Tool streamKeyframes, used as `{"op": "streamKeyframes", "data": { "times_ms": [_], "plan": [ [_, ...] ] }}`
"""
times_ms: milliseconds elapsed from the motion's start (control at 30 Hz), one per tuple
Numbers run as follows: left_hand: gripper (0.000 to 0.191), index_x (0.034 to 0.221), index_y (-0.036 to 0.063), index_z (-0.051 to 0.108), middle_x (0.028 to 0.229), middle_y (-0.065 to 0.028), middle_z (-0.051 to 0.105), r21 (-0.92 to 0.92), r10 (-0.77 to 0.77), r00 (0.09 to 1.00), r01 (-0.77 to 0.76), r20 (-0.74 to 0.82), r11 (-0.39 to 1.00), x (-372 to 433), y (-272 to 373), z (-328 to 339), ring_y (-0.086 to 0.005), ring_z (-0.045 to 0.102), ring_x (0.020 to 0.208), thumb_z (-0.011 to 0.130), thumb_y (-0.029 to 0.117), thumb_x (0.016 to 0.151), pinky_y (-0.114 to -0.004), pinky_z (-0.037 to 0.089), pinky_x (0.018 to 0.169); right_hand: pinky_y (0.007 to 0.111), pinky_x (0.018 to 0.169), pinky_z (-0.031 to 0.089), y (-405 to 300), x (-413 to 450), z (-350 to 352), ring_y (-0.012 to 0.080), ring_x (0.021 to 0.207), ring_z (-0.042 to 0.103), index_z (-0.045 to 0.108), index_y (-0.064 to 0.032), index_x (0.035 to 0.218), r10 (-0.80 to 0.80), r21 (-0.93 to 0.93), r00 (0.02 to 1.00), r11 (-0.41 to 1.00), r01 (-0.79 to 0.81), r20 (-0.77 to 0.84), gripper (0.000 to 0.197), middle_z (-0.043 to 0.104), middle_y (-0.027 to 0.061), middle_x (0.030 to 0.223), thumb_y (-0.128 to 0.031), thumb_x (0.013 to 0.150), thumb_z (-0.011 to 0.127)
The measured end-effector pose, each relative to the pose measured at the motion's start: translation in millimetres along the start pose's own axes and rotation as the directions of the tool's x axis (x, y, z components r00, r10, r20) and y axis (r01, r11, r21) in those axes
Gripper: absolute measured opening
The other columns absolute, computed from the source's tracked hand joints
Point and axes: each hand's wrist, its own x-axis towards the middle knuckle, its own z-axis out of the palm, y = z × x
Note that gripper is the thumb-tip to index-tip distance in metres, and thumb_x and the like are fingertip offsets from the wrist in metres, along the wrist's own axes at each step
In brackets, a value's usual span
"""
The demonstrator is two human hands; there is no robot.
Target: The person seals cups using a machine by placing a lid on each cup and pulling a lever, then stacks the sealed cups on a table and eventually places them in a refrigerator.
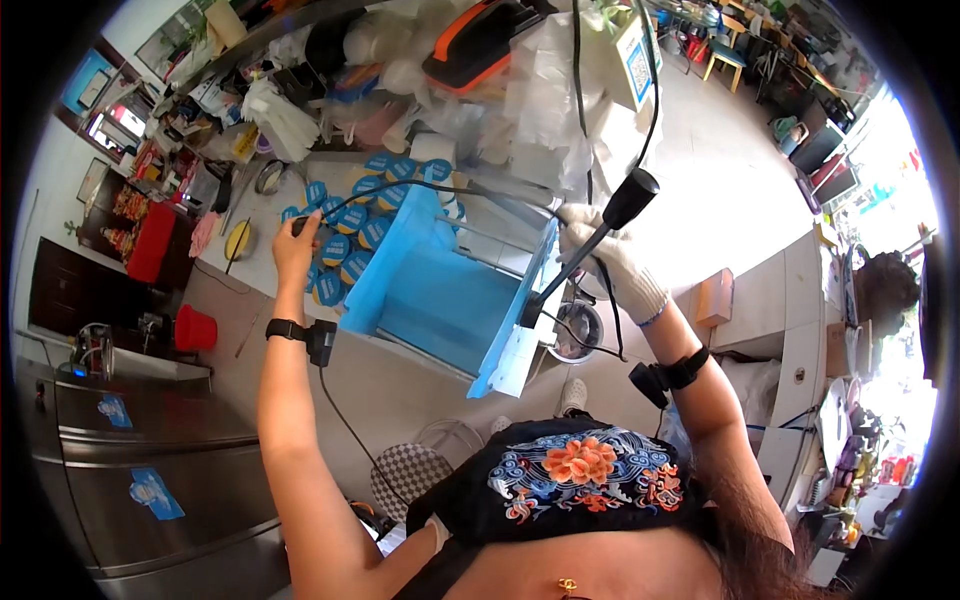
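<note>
My bare left hand [295, 244] pinches the dark end of a black cable [420, 182] at the left, above several cups with blue printed lids [351, 219]. The cable arches over a blue metal frame [450, 300] to my right hand [611, 262], which wears a white knitted glove. There the cable passes at the curled fingers and comes out below, looping to the frame's right side. Beside the glove a lever [574, 262] with a black grip [631, 198] slants up from the frame's right panel. Both wrists carry black strapped devices.
Thin plastic bags [555, 97] and an orange-and-black case [480, 45] crowd the back counter. A metal pot [577, 334] sits below the frame's right side. Steel cabinets [157, 480] stand at left, a checkered stool [409, 480] near my body. A red bucket [196, 328] is further left.
</note>
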Motion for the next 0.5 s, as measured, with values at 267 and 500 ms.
{"op": "streamKeyframes", "data": {
  "times_ms": [267, 500],
  "plan": [
    [0.047, 0.097, 0.0001, 0.070, 0.073, -0.0058, 0.067, 0.136, -0.002, 0.999, 0.010, -0.054, 0.991, 9, 19, 14, -0.0126, 0.062, 0.059, 0.080, 0.045, 0.087, -0.028, 0.049, 0.058, 0.018, 0.061, 0.042, 20, -14, 9, 0.0027, 0.065, 0.047, 0.064, 0.0022, 0.125, 0.053, -0.005, 0.971, 0.998, -0.056, -0.233, 0.033, 0.060, -0.0011, 0.085, -0.018, 0.099, 0.065],
    [0.044, 0.092, -0.0003, 0.070, 0.070, -0.0071, 0.068, 0.162, 0.139, 0.984, -0.121, -0.109, 0.979, 29, 34, 14, -0.0145, 0.065, 0.058, 0.081, 0.042, 0.087, -0.031, 0.050, 0.058, 0.019, 0.059, 0.039, 34, -24, 13, 0.0034, 0.064, 0.047, 0.066, -0.0012, 0.120, 0.026, 0.094, 0.964, 0.996, -0.002, -0.264, 0.028, 0.062, -0.0015, 0.083, -0.018, 0.098, 0.067]
  ]
}}
